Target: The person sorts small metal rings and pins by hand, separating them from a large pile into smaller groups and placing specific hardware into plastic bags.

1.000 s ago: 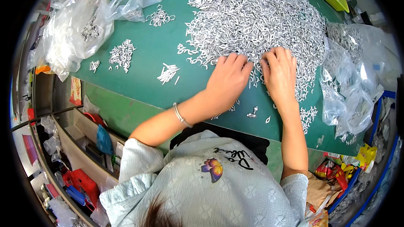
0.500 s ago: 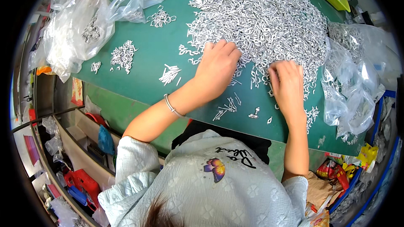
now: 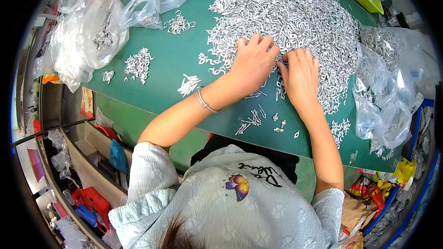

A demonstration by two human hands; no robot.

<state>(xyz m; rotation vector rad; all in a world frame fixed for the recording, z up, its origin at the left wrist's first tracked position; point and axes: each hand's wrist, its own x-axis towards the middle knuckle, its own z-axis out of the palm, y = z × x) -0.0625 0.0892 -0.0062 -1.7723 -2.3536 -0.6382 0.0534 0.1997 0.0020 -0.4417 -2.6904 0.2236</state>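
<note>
Your left hand (image 3: 254,62) and right hand (image 3: 301,74) are side by side at the near edge of the big pile of small metal pieces (image 3: 286,16) on the green table (image 3: 175,57). Fingers on both are bent down into the pieces; whether either grips one, I cannot tell. Loose pins (image 3: 251,122) lie nearer you, and a clear bag (image 3: 385,97) sits right of the pile.
</note>
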